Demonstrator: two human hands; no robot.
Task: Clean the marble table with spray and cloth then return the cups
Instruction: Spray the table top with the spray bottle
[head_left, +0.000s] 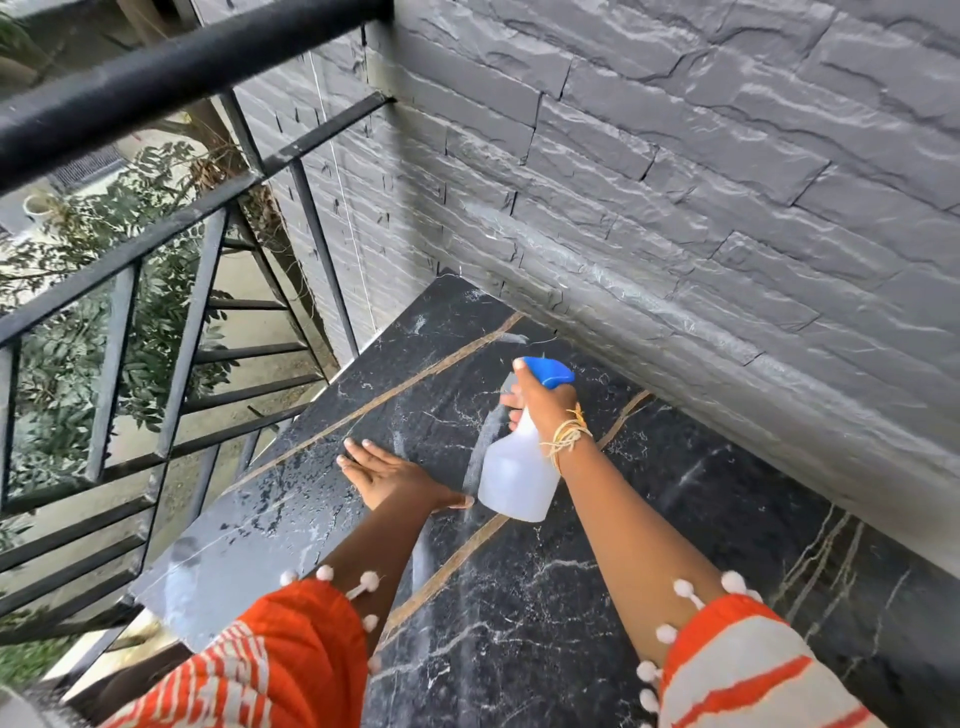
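The black marble table (545, 597) with white veins and tan seams fills the lower middle of the view. Its left part is wet with droplets. My right hand (540, 400) is wrapped round the neck of a translucent white spray bottle (514, 478) with a blue trigger head, held tilted just above the table, nozzle pointing away from me. My left hand (387, 475) lies flat on the marble, fingers together, just left of the bottle. No cloth and no cups are in view.
A grey stone-clad wall (701, 208) runs along the table's far and right sides. A black metal railing (171, 291) stands close to the table's left edge, with foliage and ground far below beyond it.
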